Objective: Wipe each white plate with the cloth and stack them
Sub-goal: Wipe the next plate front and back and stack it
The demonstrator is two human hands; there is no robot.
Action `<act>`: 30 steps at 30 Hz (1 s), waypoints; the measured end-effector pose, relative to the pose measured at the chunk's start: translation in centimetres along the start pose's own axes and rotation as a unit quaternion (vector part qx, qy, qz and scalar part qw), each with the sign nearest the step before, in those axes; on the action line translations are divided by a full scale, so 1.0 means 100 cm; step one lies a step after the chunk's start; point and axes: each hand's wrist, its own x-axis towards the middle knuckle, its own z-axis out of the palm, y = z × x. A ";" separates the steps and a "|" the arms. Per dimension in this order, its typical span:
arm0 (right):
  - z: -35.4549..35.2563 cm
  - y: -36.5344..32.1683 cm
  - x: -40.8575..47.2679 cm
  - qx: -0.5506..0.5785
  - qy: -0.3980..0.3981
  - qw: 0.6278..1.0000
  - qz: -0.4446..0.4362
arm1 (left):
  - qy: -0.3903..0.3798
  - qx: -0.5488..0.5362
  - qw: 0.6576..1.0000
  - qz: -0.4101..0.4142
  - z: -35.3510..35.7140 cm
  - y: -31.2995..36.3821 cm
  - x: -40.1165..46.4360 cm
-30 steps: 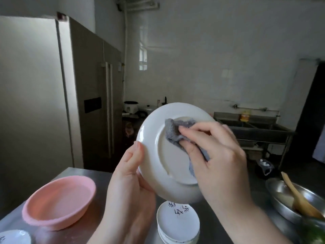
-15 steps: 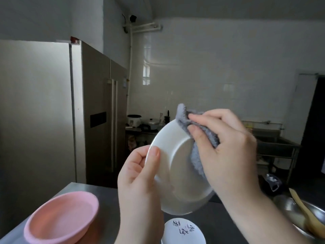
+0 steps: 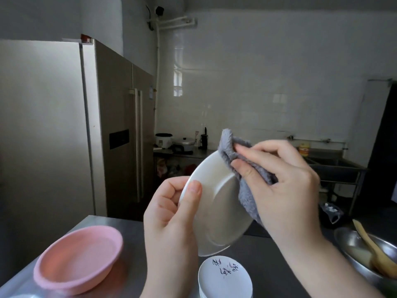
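Observation:
A white plate (image 3: 217,203) is held up tilted in front of me, above the table. My left hand (image 3: 171,224) grips its left rim, thumb on the near face and fingers behind. My right hand (image 3: 279,186) holds a grey cloth (image 3: 247,190) folded over the plate's upper right rim, fingers pressing it onto the plate. Below, a stack of small white plates (image 3: 224,280) with dark writing on the top one sits on the steel table (image 3: 133,231).
A pink plastic basin (image 3: 79,257) sits at the table's left. A steel bowl (image 3: 352,244) with a wooden spatula (image 3: 373,248) is at the right edge. A tall steel fridge (image 3: 64,130) stands behind on the left, a sink (image 3: 335,164) at the far right.
The plate has been turned more edge-on, and the view has tilted up. My right hand and the cloth went from the plate's middle up to its top right rim.

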 end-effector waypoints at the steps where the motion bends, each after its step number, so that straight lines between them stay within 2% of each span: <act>1: 0.000 -0.001 -0.003 0.002 0.000 1.000 0.002 | 0.002 0.001 1.000 0.007 0.000 -0.001 -0.001; 5: 0.003 -0.004 -0.015 -0.002 -0.026 0.998 -0.062 | -0.019 -0.007 1.000 0.007 -0.001 -0.004 -0.002; 8: 0.000 0.002 -0.013 -0.008 0.008 1.000 -0.015 | -0.012 0.007 1.000 0.006 0.000 -0.009 -0.003; 12: 0.005 -0.001 -0.030 -0.034 -0.056 0.995 -0.076 | -0.013 0.011 1.000 -0.007 -0.002 -0.015 -0.004; 15: 0.001 0.009 -0.024 -0.020 -0.022 0.999 -0.017 | -0.008 0.030 0.999 -0.018 -0.002 -0.019 -0.005; 20: 0.003 0.003 -0.034 -0.029 -0.071 0.995 -0.070 | -0.018 0.009 0.999 -0.033 -0.003 -0.021 -0.005; 24: 0.000 0.010 -0.025 -0.044 -0.019 0.999 -0.013 | -0.024 0.006 0.999 -0.038 -0.007 -0.023 -0.004; 27: 0.006 0.003 -0.032 -0.066 -0.057 0.993 -0.081 | -0.042 -0.002 0.998 -0.050 -0.012 -0.022 -0.001; 28: 0.004 0.007 -0.029 -0.057 -0.063 0.993 -0.079 | -0.045 -0.004 0.997 -0.059 -0.013 -0.023 0.001; 30: -0.003 0.022 -0.020 -0.031 -0.044 0.998 -0.017 | -0.035 -0.010 0.996 -0.080 -0.016 -0.023 0.003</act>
